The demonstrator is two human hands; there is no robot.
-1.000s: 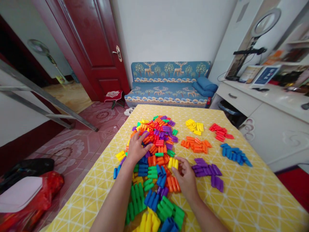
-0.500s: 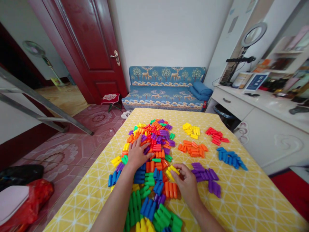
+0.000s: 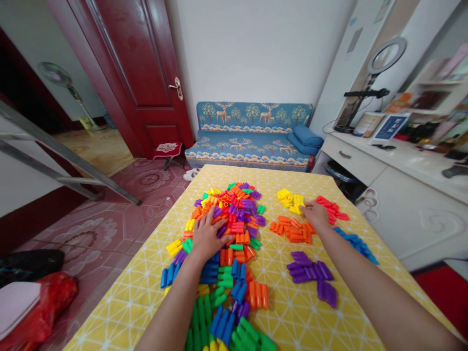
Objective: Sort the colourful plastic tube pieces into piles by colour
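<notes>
My left hand (image 3: 208, 237) lies palm down on a large mixed heap of plastic building blocks (image 3: 239, 227), fingers spread and open. The blocks look like short tubes joined side by side, in red, orange, yellow, green, blue and purple. My right hand (image 3: 316, 213) reaches to the right edge of a small pile of yellow blocks (image 3: 291, 200). Its fingers are closed at a yellow block there, mostly hidden by the fingertips. Just below this hand is a pile of orange blocks (image 3: 293, 229); red blocks (image 3: 332, 208) lie beyond it.
Purple blocks (image 3: 310, 269) and blue blocks (image 3: 356, 243) form separate piles on the right of the yellow tablecloth (image 3: 278, 312). Green blocks (image 3: 252, 335) lie at the near edge. Behind the table stands a blue sofa (image 3: 252, 139); a white desk (image 3: 409, 180) is at the right.
My right hand has moved forward and right with the yellow block, from beside the mixed heap to the yellow pile. My left hand stays on the heap.
</notes>
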